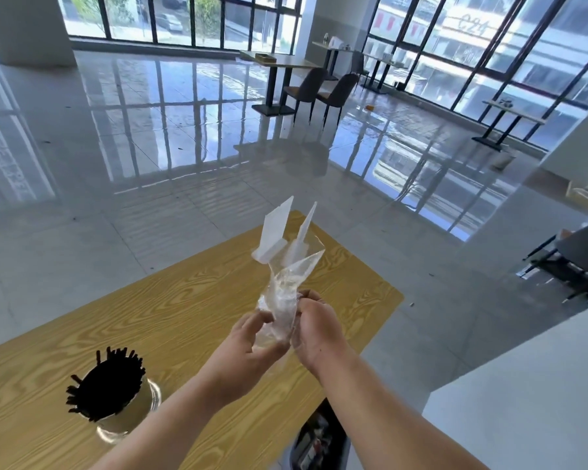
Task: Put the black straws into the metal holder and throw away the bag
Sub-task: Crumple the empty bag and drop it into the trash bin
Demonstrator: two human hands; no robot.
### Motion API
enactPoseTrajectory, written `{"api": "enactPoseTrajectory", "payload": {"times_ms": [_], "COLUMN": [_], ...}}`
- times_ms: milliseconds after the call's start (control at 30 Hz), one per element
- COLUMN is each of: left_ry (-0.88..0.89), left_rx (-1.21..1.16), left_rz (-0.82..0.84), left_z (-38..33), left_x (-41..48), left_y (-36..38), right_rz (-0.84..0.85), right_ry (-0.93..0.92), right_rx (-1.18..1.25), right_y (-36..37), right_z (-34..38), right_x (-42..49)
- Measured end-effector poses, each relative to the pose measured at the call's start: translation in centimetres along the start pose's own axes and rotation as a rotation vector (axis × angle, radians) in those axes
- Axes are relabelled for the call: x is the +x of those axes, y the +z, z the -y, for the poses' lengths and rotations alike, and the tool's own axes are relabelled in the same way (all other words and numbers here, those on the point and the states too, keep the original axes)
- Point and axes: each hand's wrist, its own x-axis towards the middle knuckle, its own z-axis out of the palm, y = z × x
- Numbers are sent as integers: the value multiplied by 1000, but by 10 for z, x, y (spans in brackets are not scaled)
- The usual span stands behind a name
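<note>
Head view: black straws stand in the metal holder; left hand and right hand grip the bag, binning left.

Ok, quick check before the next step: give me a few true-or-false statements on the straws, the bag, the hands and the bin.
1. The black straws stand in the metal holder on the wooden table. True.
2. The bag lies flat on the table. False: it is held up, crumpled, above the table.
3. Only the right hand holds the bag. False: the left hand grips it too.
4. A bin shows at the table's near edge, below the forearms. True.
5. Black straws show inside the bag. False: none is visible in it.
</note>
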Motion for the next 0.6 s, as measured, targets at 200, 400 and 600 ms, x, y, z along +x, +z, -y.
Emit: {"api": "enactPoseTrajectory", "payload": {"times_ms": [200, 400, 600], "left_ry": [-124, -178, -207], "left_rx": [-618, -786, -603], "left_rz": [142, 82, 21], "left_z": [-26, -42, -61], "left_x": [16, 47, 84], "left_y": [27, 63, 113], "right_rz": [88, -8, -22], "right_ry": [-72, -222, -225], "right_rx": [-144, -587, -744], "right_y": [-34, -78, -123], "right_z": [11, 24, 41], "right_x": [2, 8, 21]}}
